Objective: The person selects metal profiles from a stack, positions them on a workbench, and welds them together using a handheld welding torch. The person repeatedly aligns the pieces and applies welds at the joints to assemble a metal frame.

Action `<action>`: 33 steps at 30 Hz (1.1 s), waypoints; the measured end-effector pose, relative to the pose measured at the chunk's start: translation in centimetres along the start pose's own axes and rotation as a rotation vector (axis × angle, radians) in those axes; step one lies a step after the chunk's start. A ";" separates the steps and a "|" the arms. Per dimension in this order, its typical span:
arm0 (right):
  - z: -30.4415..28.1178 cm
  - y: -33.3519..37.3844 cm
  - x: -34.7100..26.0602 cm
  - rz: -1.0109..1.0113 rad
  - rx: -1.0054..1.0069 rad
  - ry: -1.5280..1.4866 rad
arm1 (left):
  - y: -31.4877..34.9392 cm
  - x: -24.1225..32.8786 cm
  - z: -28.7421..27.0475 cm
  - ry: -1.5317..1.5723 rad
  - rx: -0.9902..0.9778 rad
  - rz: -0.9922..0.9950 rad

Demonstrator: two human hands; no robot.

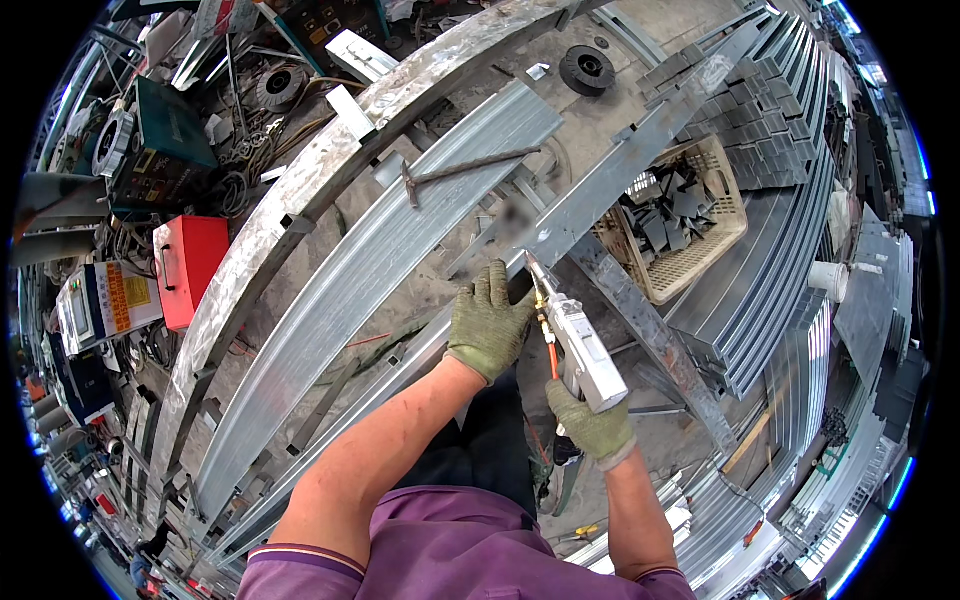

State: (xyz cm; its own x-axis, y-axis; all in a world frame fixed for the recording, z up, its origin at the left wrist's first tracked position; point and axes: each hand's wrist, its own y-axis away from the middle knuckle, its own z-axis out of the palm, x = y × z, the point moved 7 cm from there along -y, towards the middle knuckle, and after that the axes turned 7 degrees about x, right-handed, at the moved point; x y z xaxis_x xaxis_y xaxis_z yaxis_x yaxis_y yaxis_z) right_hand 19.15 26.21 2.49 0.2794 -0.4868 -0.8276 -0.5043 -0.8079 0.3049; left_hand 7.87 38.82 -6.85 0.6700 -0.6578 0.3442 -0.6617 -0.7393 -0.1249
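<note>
My right hand [594,424], in an olive-green work glove, is closed round the handle of a white-and-grey handheld laser welding gun [590,355]. The gun's narrow nozzle points up and left, with its tip at the edge of a long grey steel beam [615,180]. An orange-and-yellow line runs along the gun's left side. My left hand [487,325], gloved the same way, lies on the steel just left of the nozzle, fingers stretched out and thumb apart. A wide galvanized channel [375,265] lies beyond it, with a rusty rod [470,170] across it.
A cream plastic crate [735,215] of small metal plates stands to the right, near stacked tube pieces [755,120] and long metal profiles [800,290]. On the left are a red box [190,270], a dark green machine [160,145] and tangled cables. A black spool [587,71] lies at the far side.
</note>
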 end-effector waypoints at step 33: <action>0.3 0.3 -0.1 -0.033 0.045 0.112 | 0.1 0.0 0.0 0.016 0.020 0.002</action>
State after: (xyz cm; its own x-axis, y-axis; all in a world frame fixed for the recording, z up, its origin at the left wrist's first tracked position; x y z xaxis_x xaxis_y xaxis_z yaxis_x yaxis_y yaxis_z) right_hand 18.73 26.08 2.51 0.3851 -0.4961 -0.7782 -0.5285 -0.8098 0.2547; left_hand 7.82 38.77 -6.91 0.6632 -0.6571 0.3584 -0.6560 -0.7408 -0.1444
